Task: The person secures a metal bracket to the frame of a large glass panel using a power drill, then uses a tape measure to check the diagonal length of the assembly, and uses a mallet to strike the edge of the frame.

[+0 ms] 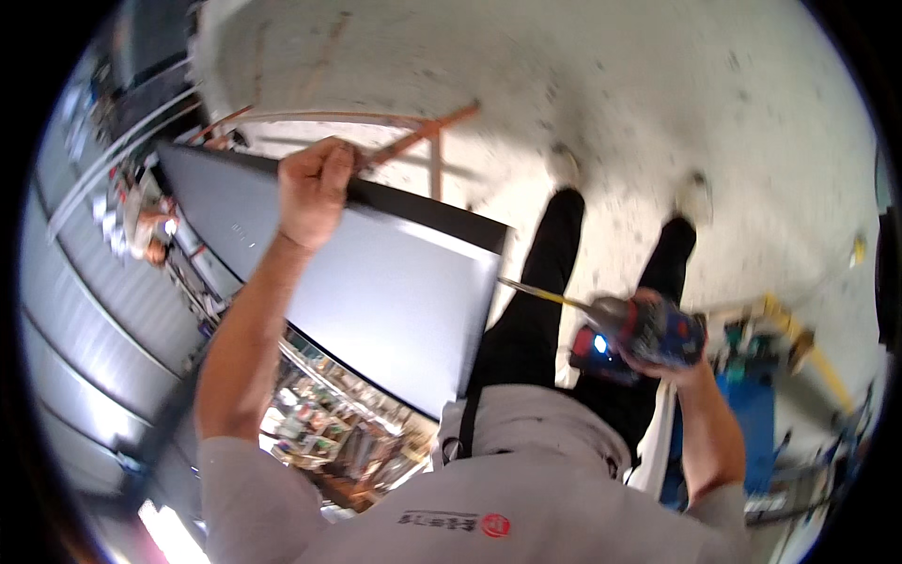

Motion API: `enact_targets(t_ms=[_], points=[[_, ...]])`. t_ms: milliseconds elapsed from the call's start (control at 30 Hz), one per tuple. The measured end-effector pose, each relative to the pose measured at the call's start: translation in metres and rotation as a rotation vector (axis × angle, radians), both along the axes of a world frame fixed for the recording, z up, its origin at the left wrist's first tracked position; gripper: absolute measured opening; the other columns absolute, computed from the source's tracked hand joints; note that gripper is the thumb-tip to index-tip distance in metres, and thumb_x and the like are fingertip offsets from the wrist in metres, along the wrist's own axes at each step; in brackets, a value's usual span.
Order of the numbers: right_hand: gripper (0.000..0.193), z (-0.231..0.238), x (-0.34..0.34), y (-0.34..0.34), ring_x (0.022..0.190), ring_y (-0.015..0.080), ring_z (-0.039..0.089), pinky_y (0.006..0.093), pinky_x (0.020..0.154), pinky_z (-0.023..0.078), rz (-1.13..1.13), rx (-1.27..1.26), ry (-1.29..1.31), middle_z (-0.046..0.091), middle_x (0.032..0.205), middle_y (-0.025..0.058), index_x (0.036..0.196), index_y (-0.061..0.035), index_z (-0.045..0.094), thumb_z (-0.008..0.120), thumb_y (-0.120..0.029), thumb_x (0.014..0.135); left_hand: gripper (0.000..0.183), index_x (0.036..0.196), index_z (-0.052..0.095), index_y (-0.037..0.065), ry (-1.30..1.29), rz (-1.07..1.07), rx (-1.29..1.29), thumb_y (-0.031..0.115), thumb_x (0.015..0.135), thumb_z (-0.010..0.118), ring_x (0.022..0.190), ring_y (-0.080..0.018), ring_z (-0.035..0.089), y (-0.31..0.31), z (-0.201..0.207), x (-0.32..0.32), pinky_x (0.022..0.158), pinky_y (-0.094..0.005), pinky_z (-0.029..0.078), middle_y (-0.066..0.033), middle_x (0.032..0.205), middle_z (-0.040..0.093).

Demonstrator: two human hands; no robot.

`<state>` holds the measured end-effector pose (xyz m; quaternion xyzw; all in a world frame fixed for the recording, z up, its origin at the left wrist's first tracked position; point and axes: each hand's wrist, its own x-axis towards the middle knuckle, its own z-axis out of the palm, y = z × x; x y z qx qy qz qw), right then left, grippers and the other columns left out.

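**Grey panel (395,291) set between two hands, drill (613,320) at its side**

Clock read from view centre.

Nearest: one grey shirt (592,493), one round red emblem (496,525) beside one short line of dark characters (442,520).

Right hand (658,365), 4 o'clock: wrapped round one cordless drill, its single lamp (600,344) lit. One long bit (550,296) points toward 10 o'clock, tip just beside the panel's right edge; contact cannot be told.

Left hand (315,193), 10 o'clock: clenched at the panel's dark upper edge. Whether it grips that edge or something small, cannot tell.

Panel, one, slantwise: at 4–5 o'clock from the left hand, 9–10 from the right. Tiny pale marks on its face, too small to read.

Farther: two black trouser legs (515,340); two pale shoes (564,169), 1 and 2 o'clock; one orange-brown stand (436,164), 12; one blue box (749,414), 4; crowded small goods (329,437), 7; one blurred co-worker (141,226), 9.
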<state>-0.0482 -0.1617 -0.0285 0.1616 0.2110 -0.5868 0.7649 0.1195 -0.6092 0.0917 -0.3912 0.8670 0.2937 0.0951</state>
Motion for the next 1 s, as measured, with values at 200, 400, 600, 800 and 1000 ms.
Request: enact_targets(t_ms=[200,400,600,800,1000], points=[[0.048,0.053,-0.003,0.048,0.07,0.0164,0.063,0.0283,0.059,0.051,0.111,0.483,0.611,0.065,0.088,0.0064,0.106,-0.0028,0.063,0.069,0.008,0.059,0.023,0.094,0.069,-0.004,0.344,0.602,-0.404,0.017,0.093,0.062,0.066,-0.006,0.049,-0.002,0.047,0.172,0.062,-0.0236,0.043,-0.0001,0.069,0.059],[0.044,0.109,0.01,0.027,0.071,0.0172,0.063,0.0287,0.061,0.053,0.153,0.598,0.813,0.062,0.087,0.0049,0.104,-0.0012,0.063,0.062,0.013,0.062,0.028,0.104,0.072,0.002,-0.107,0.945,-0.546,0.018,0.083,0.064,0.074,-0.0217,0.067,-0.091,0.045,0.391,0.073,-0.0332,0.051,-0.0172,0.085,0.071],[0.044,0.155,0.043,-0.013,0.07,0.0166,0.061,0.028,0.061,0.052,0.183,0.722,0.888,0.061,0.089,0.0053,0.104,-0.0018,0.062,0.062,0.012,0.062,0.034,0.116,0.065,0.005,-0.285,0.687,-0.469,0.017,0.084,0.061,0.081,-0.0398,0.064,-0.142,0.019,0.422,0.073,-0.0458,0.051,-0.0198,0.087,0.068],[0.085,0.192,0.059,-0.046,0.08,0.0169,0.063,0.029,0.07,0.055,0.275,0.646,0.893,0.064,0.098,0.0043,0.146,-0.0065,0.043,0.054,0.01,0.063,0.018,0.096,0.063,0.003,-0.299,0.567,-0.394,0.017,0.085,0.061,0.08,-0.0413,0.062,-0.162,0.007,0.435,0.071,-0.0485,0.051,-0.0207,0.082,0.066],[0.067,0.203,0.073,-0.049,0.076,0.0153,0.061,0.0272,0.066,0.053,0.187,0.664,0.904,0.061,0.093,0.0032,0.128,-0.0058,0.051,0.058,0.011,0.063,0.016,0.087,0.061,0.003,-0.349,0.44,-0.461,0.018,0.085,0.06,0.08,-0.0441,0.06,-0.167,0.014,0.437,0.07,-0.0499,0.05,-0.0213,0.083,0.065]])
